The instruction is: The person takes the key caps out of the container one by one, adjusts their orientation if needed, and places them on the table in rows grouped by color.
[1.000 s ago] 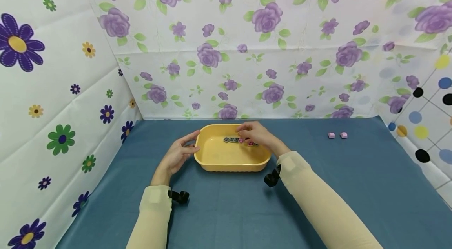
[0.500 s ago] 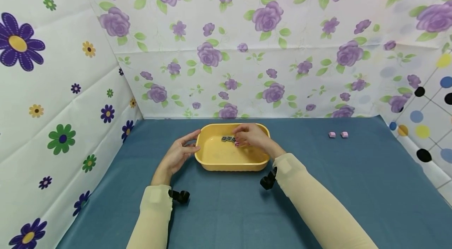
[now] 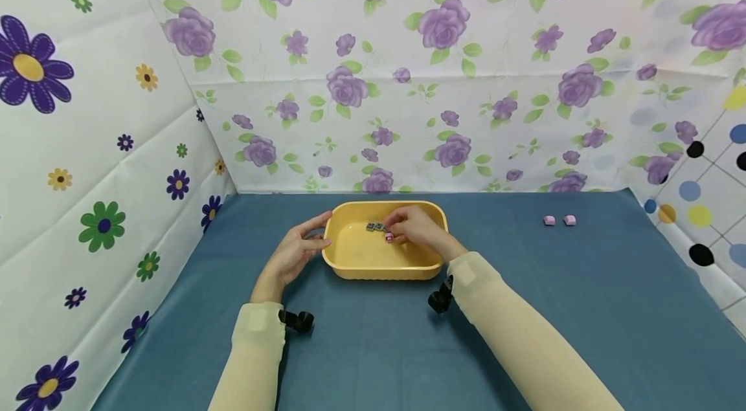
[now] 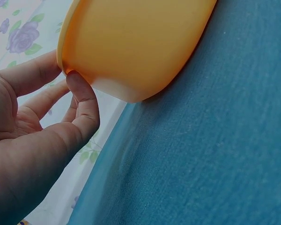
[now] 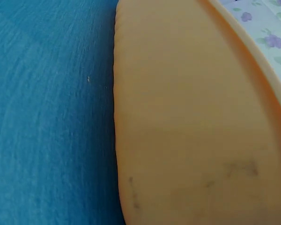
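Note:
A shallow yellow plastic tray (image 3: 384,272) stands on the blue cloth in the head view. At its left end my left hand (image 3: 289,257) holds the rim, thumb tip and index fingertip meeting it in the left wrist view. My right hand (image 3: 418,230) reaches inside the tray, fingertips together at a small pink block (image 3: 388,237), which it pinches. Small grey blocks (image 3: 370,227) lie in a row just left of those fingertips, the row's right end hidden by the hand. In the right wrist view only the tray's outer wall (image 5: 187,93) and cloth show, no hand.
Two small pink blocks, a left one (image 3: 549,221) and a right one (image 3: 570,221), rest on the blue cloth (image 3: 524,307) to the right of the tray. Flowered sheets (image 3: 396,107) hang behind the table and on its left; a dotted sheet hangs at the right.
My right hand has moved slightly left and toward me within the tray, the pink block at its fingertips shifting left with it. My left hand stays at the rim.

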Demonstrator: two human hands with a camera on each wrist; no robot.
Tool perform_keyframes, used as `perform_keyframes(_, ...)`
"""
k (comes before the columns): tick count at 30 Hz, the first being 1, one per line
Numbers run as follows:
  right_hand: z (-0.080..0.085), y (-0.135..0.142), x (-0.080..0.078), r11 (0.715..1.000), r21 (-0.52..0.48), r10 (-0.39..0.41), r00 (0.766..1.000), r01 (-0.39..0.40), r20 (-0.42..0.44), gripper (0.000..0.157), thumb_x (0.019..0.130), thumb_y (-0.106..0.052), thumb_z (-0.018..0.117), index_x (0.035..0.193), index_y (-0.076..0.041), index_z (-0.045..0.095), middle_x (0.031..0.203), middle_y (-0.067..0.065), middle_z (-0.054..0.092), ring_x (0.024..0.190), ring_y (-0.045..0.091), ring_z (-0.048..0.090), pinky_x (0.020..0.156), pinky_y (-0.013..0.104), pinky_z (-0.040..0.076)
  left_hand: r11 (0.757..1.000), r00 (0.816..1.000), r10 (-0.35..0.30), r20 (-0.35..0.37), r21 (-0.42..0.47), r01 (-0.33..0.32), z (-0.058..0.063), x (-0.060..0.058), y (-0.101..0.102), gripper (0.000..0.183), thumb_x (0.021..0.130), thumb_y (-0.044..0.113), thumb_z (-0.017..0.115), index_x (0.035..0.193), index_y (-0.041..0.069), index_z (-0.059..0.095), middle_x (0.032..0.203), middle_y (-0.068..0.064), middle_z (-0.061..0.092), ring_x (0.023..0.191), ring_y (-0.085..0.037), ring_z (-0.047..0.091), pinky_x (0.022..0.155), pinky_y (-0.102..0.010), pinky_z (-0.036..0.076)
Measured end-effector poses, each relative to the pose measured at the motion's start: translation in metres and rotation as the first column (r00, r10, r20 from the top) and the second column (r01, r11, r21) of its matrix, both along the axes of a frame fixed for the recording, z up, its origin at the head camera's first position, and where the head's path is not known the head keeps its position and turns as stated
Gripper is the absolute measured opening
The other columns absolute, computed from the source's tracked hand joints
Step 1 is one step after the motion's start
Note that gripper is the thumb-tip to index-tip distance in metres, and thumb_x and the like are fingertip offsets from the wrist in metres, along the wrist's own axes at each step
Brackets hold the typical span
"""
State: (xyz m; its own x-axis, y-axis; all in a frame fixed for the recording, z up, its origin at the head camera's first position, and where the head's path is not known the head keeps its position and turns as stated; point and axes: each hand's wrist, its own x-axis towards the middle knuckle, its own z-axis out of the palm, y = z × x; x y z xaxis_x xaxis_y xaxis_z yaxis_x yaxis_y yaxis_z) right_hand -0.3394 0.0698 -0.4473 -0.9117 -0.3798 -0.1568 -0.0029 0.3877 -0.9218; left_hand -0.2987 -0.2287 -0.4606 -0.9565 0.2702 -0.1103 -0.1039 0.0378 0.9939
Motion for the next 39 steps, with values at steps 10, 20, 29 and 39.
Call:
perform_keyframes(10, -0.003, -0.006, -0.002, 0.997, -0.010, 0.077, 0.996, -0.077, -0.041, 0.026, 0.092, 0.012, 0.065, 0.117, 0.008, 0.072, 0.107, 0.017, 0.069, 0.087, 0.021, 0.066, 0.076, 0.034, 0.056, 1.000, 1.000, 0.007, 0.010, 0.011, -0.007, 0.000, -0.002, 0.001, 0.066, 0.101, -0.002, 0.063, 0.161, 0.014, 0.042, 0.155, -0.020, 0.039, 0.117, -0.026, 0.053, 0.110, -0.048, 0.034)
perform_keyframes(20, -0.009, -0.012, -0.002, 0.991, 0.104, 0.099, 0.988, -0.086, -0.122, 0.023, 0.089, 0.014, 0.067, 0.108, 0.004, 0.075, 0.095, 0.012, 0.070, 0.077, 0.018, 0.057, 0.063, 0.025, 0.047, 1.000, 1.000, 0.009, 0.004, 0.002, -0.009, 0.002, -0.001, 0.000, 0.067, 0.100, -0.001, 0.063, 0.161, 0.013, 0.041, 0.155, -0.021, 0.039, 0.111, -0.021, 0.056, 0.105, -0.045, 0.037)
perform_keyframes(29, -0.011, -0.014, -0.002, 0.993, 0.091, 0.083, 0.989, -0.072, -0.126, 0.015, 0.096, 0.007, 0.068, 0.109, 0.003, 0.075, 0.095, 0.012, 0.071, 0.072, 0.016, 0.057, 0.062, 0.024, 0.046, 1.000, 1.000, 0.013, 0.011, 0.003, -0.013, 0.001, -0.002, 0.001, 0.067, 0.100, -0.001, 0.064, 0.161, 0.014, 0.042, 0.155, -0.020, 0.039, 0.107, -0.021, 0.054, 0.103, -0.043, 0.038)
perform_keyframes(39, -0.006, -0.009, 0.000, 0.998, -0.035, 0.041, 0.993, -0.045, -0.109, 0.021, 0.102, 0.000, 0.063, 0.117, 0.002, 0.077, 0.110, 0.014, 0.071, 0.091, 0.025, 0.069, 0.080, 0.034, 0.060, 1.000, 1.000, 0.013, 0.012, 0.001, -0.013, 0.000, -0.001, 0.000, 0.067, 0.100, -0.001, 0.064, 0.161, 0.015, 0.042, 0.154, -0.019, 0.041, 0.109, -0.021, 0.054, 0.106, -0.045, 0.036)
